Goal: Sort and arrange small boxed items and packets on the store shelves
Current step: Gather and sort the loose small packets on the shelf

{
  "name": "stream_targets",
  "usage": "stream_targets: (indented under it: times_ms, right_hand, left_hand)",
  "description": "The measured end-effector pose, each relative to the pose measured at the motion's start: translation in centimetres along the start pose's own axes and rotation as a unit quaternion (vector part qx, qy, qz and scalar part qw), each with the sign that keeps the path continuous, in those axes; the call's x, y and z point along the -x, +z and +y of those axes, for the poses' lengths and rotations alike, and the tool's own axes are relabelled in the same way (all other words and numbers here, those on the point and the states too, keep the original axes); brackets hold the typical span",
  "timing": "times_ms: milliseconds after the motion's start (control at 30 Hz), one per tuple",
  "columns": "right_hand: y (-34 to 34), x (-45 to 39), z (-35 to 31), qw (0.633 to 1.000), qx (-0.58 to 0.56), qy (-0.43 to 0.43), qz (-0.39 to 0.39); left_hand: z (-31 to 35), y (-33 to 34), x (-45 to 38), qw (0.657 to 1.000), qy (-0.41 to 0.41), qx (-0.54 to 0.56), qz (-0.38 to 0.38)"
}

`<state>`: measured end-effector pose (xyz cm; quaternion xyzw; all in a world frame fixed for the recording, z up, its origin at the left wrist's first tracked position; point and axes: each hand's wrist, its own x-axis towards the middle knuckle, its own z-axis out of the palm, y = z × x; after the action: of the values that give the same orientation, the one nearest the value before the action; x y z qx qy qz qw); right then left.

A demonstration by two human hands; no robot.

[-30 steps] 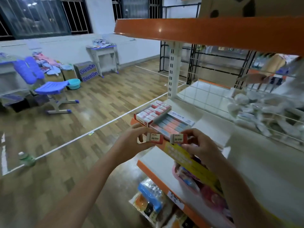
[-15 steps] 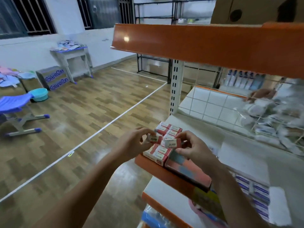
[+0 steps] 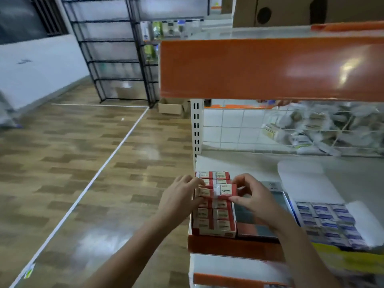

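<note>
We are setting small red boxes into the stack at the shelf's (image 3: 239,163) left end. Our right hand (image 3: 252,197) pinches one box (image 3: 225,191) above the rows; our left hand's (image 3: 180,196) fingers grasp another (image 3: 204,192) at nine o'clock of it. Next, we judge, both must drop flush into the rows.

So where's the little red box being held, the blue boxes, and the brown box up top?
little red box (image 3: 225,191), head view, its white label.
blue boxes (image 3: 326,221), head view, middle of the group.
brown box (image 3: 276,10), head view, its front face.

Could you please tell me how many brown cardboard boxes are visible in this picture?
2: one large cardboard box on the top shelf, and one open cardboard box on the floor beside the shelf upright. Others may be hidden.
</note>
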<state>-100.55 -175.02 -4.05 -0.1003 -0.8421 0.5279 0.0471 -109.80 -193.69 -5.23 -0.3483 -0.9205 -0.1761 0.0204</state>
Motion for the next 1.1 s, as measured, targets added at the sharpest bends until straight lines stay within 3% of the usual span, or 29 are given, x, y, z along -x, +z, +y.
stream_targets:
  times_ms: [167, 467, 700, 833, 1100]
  right_hand:
    - [0.7, 1.1, 0.2, 0.999, 0.024, 0.014, 0.019]
    - [1.6, 0.8, -0.4, 0.985, 0.165, 0.041, 0.003]
    - [2.2, 0.5, -0.2, 0.968, 0.247, 0.038, 0.008]
    - [2.6, 0.7, -0.3, 0.962, 0.269, 0.034, 0.022]
    - [2.5, 0.9, 0.0, 0.951, 0.306, 0.021, 0.045]
  left_hand:
    - [-1.0, 0.7, -0.7, 0.999, 0.040, -0.001, 0.005]
    - [-1.3, -0.2, -0.2, 0.995, 0.091, 0.028, 0.003]
    - [0.4, -1.9, 3.5, 0.970, 0.202, 0.062, -0.118]
    - [0.9, -1.6, 3.8, 0.959, 0.237, 0.062, -0.143]
    - [1.2, -1.3, 3.3, 0.965, 0.220, 0.033, -0.140]
